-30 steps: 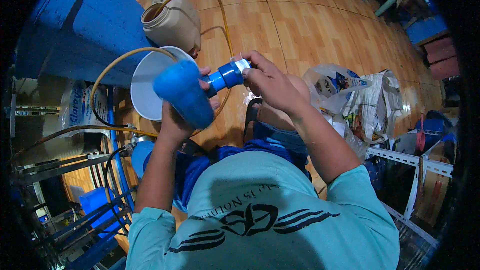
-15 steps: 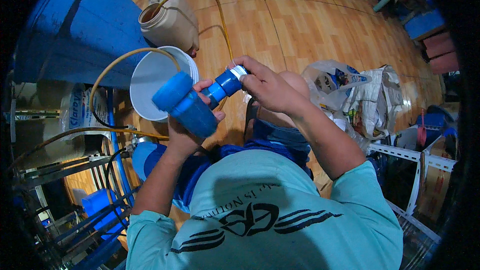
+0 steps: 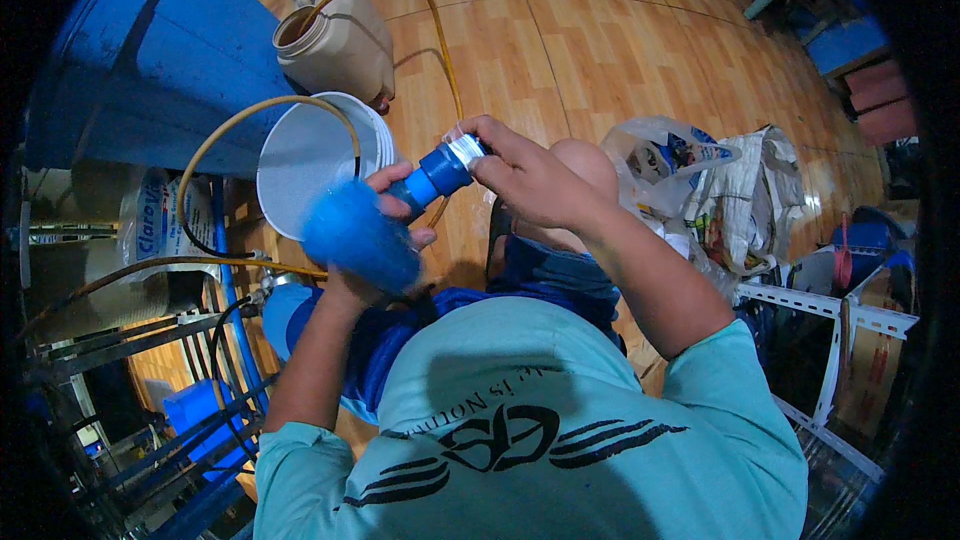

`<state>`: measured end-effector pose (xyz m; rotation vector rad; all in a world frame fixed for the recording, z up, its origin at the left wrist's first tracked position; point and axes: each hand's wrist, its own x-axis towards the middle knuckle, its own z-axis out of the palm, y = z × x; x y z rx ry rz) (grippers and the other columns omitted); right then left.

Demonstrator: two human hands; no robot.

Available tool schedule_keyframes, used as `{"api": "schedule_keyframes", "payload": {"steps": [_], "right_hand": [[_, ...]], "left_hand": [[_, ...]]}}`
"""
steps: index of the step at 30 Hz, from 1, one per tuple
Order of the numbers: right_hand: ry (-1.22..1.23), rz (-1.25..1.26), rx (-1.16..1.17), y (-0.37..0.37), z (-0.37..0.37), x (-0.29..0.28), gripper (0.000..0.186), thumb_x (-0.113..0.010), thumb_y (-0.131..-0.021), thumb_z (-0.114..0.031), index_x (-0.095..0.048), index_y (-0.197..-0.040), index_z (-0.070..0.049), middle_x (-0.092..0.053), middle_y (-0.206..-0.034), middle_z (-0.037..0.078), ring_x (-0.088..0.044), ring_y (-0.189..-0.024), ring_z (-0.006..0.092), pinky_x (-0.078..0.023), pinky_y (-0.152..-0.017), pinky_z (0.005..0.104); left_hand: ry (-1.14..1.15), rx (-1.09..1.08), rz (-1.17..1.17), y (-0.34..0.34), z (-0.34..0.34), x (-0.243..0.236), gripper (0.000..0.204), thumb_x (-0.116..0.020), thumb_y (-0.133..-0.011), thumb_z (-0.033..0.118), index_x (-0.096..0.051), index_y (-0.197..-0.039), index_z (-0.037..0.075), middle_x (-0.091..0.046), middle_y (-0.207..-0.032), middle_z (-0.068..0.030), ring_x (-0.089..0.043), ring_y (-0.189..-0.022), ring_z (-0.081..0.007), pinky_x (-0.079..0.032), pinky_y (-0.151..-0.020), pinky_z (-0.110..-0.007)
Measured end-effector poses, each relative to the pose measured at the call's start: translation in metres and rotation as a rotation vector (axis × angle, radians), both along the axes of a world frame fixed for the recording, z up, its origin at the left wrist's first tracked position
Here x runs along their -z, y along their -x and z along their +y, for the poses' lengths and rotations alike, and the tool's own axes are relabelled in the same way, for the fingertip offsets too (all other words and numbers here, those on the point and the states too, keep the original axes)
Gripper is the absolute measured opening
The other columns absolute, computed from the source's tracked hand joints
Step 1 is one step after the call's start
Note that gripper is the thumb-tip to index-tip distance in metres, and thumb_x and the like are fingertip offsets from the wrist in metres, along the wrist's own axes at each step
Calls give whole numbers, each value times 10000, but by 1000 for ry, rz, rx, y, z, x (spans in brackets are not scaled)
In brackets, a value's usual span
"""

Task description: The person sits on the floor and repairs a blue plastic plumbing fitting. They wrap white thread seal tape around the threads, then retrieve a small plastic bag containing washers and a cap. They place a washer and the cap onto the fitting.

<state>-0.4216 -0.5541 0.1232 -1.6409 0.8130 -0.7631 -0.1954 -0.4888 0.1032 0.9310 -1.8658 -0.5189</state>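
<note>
In front of my lap I hold a blue plastic pipe fitting [image 3: 360,235] with a wide, motion-blurred body and a narrower end pointing up to the right. My left hand [image 3: 392,204] is wrapped around it, fingers over the neck. White thread tape [image 3: 466,149] covers the narrow end. My right hand [image 3: 540,180] is closed there, thumb and index finger pinching at the tape; a thin pale strand shows by the fingertips. Just beyond the fitting stands a white bucket [image 3: 285,170] with a yellowish hose [image 3: 235,118] dipping into it.
A beige jerrycan [image 3: 345,50] with a hose in its mouth stands behind the bucket, beside a large blue container [image 3: 150,60]. Plastic bags and a white sack [image 3: 755,200] lie at right. A perforated white metal frame [image 3: 830,305] is near my right elbow; metal bars [image 3: 130,340] are at left.
The fitting's wide body has turned in my left hand and is now blurred. Its taped end has shifted slightly left, and my right hand stays at the tape.
</note>
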Motion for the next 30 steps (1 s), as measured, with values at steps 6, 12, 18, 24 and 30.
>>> {"api": "schedule_keyframes", "payload": {"steps": [6, 12, 18, 24, 30], "right_hand": [[-461, -53, -166, 1, -20, -6, 267, -517, -919, -255, -572, -1098, -64, -586, -791, 22, -518, -631, 116, -410, -557, 263], [-537, -38, -235, -1, -22, 3, 267, -525, -918, -253, -580, -1117, -83, -577, -769, 3, -491, -607, 84, -380, -512, 242], [-345, -60, -160, -1, -13, -6, 291, -517, -902, -170, -581, -1151, -35, -603, -862, 38, -550, -723, 102, -445, -624, 254], [-247, -119, -121, -6, -9, 7, 330, -495, -910, -116, -549, -1219, -13, -591, -998, 70, -557, -889, 130, -467, -789, 273], [-119, -117, -48, -9, 3, 9, 348, -495, -890, -120, -532, -1215, -3, -614, -1014, 136, -601, -938, 207, -477, -844, 330]], "left_hand": [[450, 90, -592, -11, 0, -31, 340, -737, -701, 73, -598, -993, 177, -598, -1252, -156, -626, -1060, -395, -585, -806, -409], [446, 159, -675, -13, 2, -44, 323, -743, -710, 101, -598, -990, 174, -604, -1250, -160, -626, -1068, -391, -585, -815, -406], [-73, 28, -248, -5, 15, -30, 473, -806, -683, 120, -597, -1107, 146, -599, -1249, -173, -623, -1092, -355, -531, -910, -410], [-269, -23, 186, 7, 26, 3, 505, -824, -753, 98, -492, -1132, 72, -520, -1335, -153, -529, -1229, -275, -452, -1010, -403], [-474, -54, 486, 13, 33, -4, 476, -795, -781, 78, -451, -1109, 94, -502, -1325, -212, -502, -1262, -319, -450, -1017, -444]]}}
